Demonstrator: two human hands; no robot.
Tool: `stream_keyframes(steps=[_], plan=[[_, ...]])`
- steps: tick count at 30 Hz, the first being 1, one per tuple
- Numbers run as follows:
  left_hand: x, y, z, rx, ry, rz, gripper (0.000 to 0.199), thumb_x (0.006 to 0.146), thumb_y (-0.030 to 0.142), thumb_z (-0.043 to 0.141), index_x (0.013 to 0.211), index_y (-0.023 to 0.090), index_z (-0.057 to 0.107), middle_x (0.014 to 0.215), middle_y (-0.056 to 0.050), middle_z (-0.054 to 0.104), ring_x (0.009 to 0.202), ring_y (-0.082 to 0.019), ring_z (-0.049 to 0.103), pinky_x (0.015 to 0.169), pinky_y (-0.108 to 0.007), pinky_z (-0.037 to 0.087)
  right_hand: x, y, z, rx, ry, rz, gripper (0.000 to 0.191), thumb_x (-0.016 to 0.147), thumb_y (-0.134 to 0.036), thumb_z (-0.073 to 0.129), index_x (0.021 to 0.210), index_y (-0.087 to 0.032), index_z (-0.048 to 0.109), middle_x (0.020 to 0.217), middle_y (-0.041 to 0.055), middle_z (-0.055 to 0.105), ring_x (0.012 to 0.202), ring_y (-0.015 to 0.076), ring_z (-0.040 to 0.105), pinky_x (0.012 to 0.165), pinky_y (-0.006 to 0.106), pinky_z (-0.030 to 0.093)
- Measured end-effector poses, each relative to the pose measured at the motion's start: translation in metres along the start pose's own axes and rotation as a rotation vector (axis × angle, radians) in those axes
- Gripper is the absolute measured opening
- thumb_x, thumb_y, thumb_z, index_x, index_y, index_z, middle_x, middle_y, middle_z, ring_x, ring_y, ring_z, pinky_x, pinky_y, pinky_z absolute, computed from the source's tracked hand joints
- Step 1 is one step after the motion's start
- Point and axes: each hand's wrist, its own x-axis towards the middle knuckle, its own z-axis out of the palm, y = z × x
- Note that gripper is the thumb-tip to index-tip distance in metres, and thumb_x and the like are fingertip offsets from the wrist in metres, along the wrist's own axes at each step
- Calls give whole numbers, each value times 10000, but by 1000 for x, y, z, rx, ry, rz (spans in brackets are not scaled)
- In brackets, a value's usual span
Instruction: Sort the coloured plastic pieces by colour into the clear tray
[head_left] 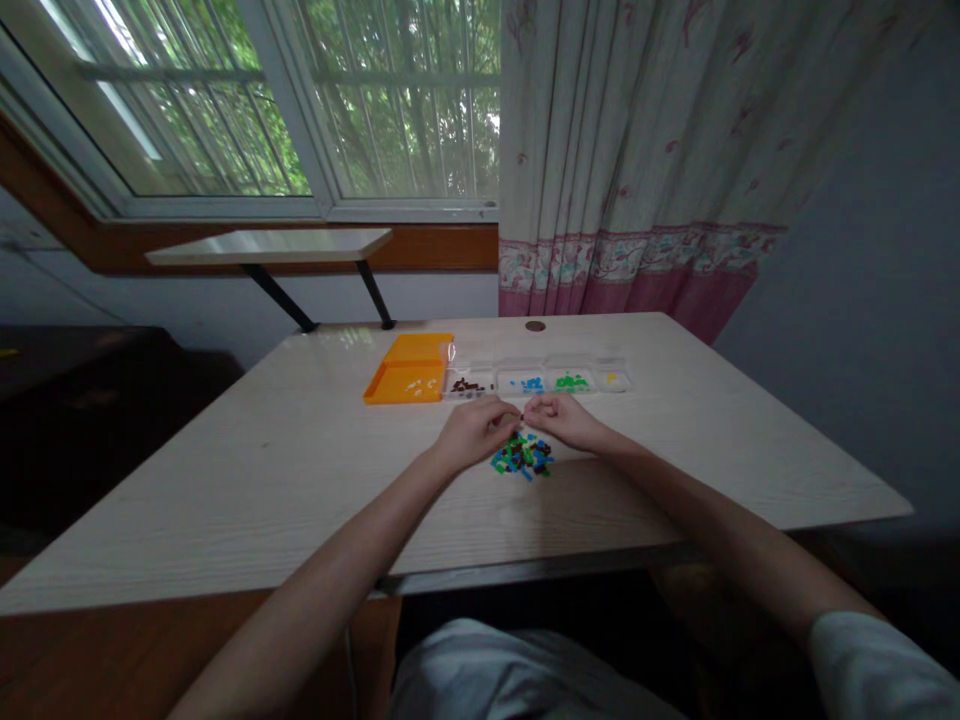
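Observation:
My left hand and my right hand meet fingertip to fingertip above a mixed pile of small pieces, green, blue, dark brown and pale. A tiny dark piece shows between the fingertips; both hands seem to pinch it. Behind them stand clear compartments: dark brown pieces at the left, then blue pieces, green pieces and a few yellow pieces at the right. An open orange box beside them holds some white pieces.
The pale wooden table extends to both sides. A raised shelf on black brackets stands at its back left, and a round brown disc lies near the back edge. Behind are a window and a curtain.

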Motion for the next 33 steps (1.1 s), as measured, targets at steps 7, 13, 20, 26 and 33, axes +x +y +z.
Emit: stream_keyframes(steps=[7,13,20,26,33], plan=[[0,2,-1,-2,11,34,175,824,283,509,866,184,647,664,-11,569,601,-100,516,563,-206,393,0,-5,2,53,-27,20,401,661,-511,625,757,-130,550,583,-31,527,491,63,418,471,189,265],[1,2,-4,-35,45,23,162,825,274,517,851,174,642,689,-20,589,609,-101,517,582,-210,403,0,0,-5,-52,-16,-65,357,743,-480,563,841,-137,573,678,6,566,567,94,465,525,206,322],[3,-4,-10,-86,303,-104,150,801,287,573,853,169,649,639,-7,573,562,-95,482,541,-208,385,-9,0,-20,-461,-97,-100,238,788,-355,549,803,-139,647,535,-32,474,488,72,359,479,197,251],[4,-4,-12,-111,372,-144,156,797,293,582,848,162,650,724,-22,634,576,-90,500,554,-207,394,-11,-3,-16,-567,-104,-91,220,762,-342,578,806,-149,675,593,-8,561,529,79,442,516,190,292],[5,-3,-12,-136,380,-167,160,791,299,587,846,164,655,731,-19,645,577,-87,503,563,-201,395,-11,-4,-16,-622,-95,-95,210,781,-322,557,823,-156,679,605,-1,584,533,84,465,539,192,309]])
